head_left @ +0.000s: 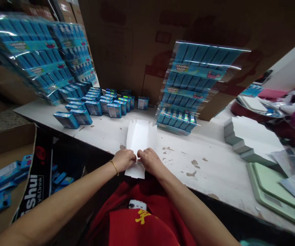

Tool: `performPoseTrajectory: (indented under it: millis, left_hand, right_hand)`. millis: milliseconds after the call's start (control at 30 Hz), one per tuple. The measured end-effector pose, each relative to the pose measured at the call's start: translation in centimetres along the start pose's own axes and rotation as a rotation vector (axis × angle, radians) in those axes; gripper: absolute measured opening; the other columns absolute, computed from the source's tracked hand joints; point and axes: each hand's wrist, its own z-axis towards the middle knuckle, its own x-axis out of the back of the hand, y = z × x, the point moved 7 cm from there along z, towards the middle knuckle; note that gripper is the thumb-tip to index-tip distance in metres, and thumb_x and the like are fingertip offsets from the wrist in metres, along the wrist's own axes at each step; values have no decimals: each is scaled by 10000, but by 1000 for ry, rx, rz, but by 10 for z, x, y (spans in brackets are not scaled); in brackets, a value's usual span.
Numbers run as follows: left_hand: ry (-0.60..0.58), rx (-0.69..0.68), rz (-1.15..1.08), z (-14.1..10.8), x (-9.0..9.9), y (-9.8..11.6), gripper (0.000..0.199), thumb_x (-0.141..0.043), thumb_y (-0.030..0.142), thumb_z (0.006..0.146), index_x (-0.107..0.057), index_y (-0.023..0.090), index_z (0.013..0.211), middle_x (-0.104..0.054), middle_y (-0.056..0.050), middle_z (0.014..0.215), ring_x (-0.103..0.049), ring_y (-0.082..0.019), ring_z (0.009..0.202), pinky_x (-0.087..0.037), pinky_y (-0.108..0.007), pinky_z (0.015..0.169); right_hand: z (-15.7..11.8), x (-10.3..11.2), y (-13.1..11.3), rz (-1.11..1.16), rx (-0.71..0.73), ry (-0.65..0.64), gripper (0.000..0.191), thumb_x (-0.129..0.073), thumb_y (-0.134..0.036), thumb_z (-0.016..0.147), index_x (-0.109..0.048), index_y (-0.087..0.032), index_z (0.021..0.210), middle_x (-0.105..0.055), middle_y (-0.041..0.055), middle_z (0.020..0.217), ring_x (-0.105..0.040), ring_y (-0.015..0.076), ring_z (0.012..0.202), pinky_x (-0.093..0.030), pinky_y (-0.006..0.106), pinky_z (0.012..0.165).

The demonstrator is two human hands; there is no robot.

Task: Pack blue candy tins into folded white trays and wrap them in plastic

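Right in front of me at the table's near edge lies a white cardboard box blank [140,133], partly folded into a tray with its side walls raised. My left hand [124,160] pinches its left near corner, fingers closed on the card. On the opposite corner, my right hand [149,159] grips the card with curled fingers. Between the hands the near flap [135,172] sticks out toward my body. Both sets of fingertips partly hide the folded corners.
Several small blue boxes [94,107] stand at the back left. Wrapped display packs [38,65] rise behind them; another wrapped pack [182,92] leans on a big carton [127,44]. At right are stacked white blanks [252,138] and a pale green scale [273,186]. An open carton [11,140] sits lower left.
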Motion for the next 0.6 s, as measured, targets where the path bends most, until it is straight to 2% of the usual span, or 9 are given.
performPoseTrajectory:
  millis: [167, 267, 367, 433, 467, 533, 600]
  left_hand:
    - [4, 124, 39, 4, -3, -4, 233, -474, 340, 772, -670, 214, 785, -671, -65, 820, -608, -238, 804, -438, -308, 651]
    - [0, 135, 51, 7, -4, -2, 268, -466, 375, 777, -668, 199, 776, -673, -82, 816, -610, -251, 801, -440, -317, 643]
    - [5, 146, 61, 6, -3, 1, 289, -424, 356, 805, -667, 200, 792, -671, -81, 830, -609, -242, 806, -439, -314, 649]
    - [10, 132, 61, 5, -3, 4, 298, -408, 354, 816, -667, 206, 806, -668, -75, 844, -605, -231, 817, -436, -308, 664]
    - [11, 117, 57, 5, -3, 5, 298, -406, 355, 819, -667, 213, 813, -667, -68, 853, -602, -225, 825, -434, -304, 671]
    - [9, 85, 47, 5, -3, 7, 292, -408, 360, 819, -670, 232, 819, -667, -54, 862, -599, -217, 831, -429, -297, 676]
    - [2, 73, 42, 5, -4, 7, 286, -414, 355, 814, -675, 238, 810, -670, -53, 851, -599, -218, 819, -424, -298, 667]
  right_hand:
    - [1, -3, -1, 23, 8, 6, 27, -494, -183, 823, -513, -165, 832, -585, 19, 663, -549, 143, 666, -335, 249, 710]
    - [5, -3, 0, 25, -3, 4, 50, -482, -177, 827, -525, -154, 818, -584, 25, 653, -547, 147, 661, -347, 257, 715]
    - [-3, 7, -2, 39, 4, 15, 78, -470, -169, 831, -543, -146, 817, -594, 32, 662, -552, 148, 690, -361, 269, 771]
    - [-20, 19, -8, 76, 38, 85, 133, -501, -234, 821, -553, -152, 912, -623, 53, 793, -550, 166, 833, -337, 308, 880]
    - [-31, 24, -12, 94, 55, 134, 235, -531, -295, 801, -541, -161, 995, -619, 72, 916, -521, 187, 946, -307, 341, 936]
    - [-56, 26, -20, 95, 75, 232, 498, -593, -408, 730, -470, -182, 1157, -506, 105, 1192, -370, 257, 1165, -239, 436, 1001]
    - [-73, 17, -25, 31, 71, 299, 588, -609, -385, 712, -411, -202, 1234, -359, 94, 1341, -212, 305, 1262, -196, 515, 1011]
